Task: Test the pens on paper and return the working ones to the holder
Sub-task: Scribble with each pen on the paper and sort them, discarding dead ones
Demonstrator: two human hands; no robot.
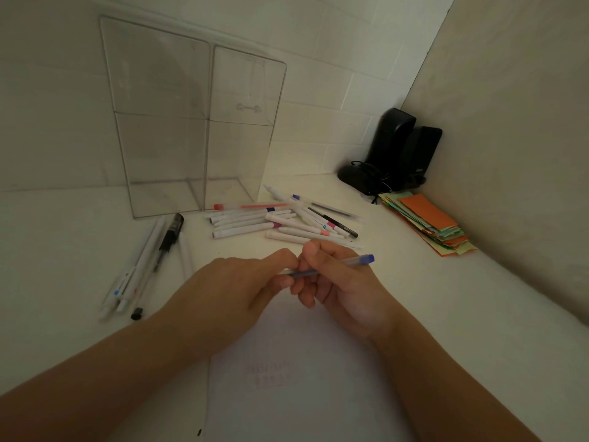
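Two hands meet over the paper (306,362), gripping one blue pen (338,266) between them: the right hand (344,282) curls round its barrel, and the left hand (242,282) pinches the end pointing left, probably its cap. The pen lies nearly level, long axis left to right, blue end to the right. The clear holder (191,122) stands far and to the left, nearer the left hand. A pile of pens (280,221) lies between hands and holder; a smaller group of pens (143,266) lies left. Black speakers (398,154) and coloured notes (430,221) sit far right.
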